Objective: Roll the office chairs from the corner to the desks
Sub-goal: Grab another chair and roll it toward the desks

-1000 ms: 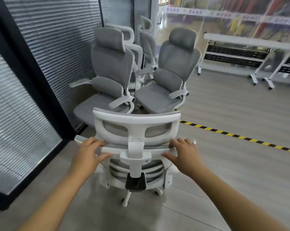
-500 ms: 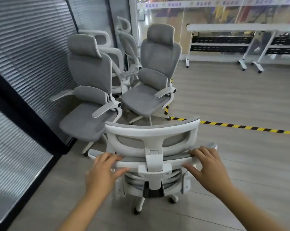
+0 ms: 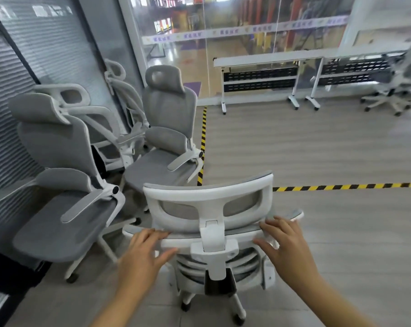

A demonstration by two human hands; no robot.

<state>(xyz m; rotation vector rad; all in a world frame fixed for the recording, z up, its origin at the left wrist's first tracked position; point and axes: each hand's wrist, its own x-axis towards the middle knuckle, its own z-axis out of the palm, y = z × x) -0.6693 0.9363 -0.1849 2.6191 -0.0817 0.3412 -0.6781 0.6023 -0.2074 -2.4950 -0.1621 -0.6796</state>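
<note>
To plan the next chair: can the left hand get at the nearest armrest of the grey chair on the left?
Probably yes, once freed. The left hand holds the near chair; the armrest lies to its left, nothing between.

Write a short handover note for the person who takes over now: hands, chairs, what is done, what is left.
Left hand and right hand each hold the top rail of the nearest chair.
It stands beside the corner chairs, short of the striped tape.
The desks are by the glass wall.
Done: this chair is in hand.
Left: roll it to the desks, then the others.
</note>
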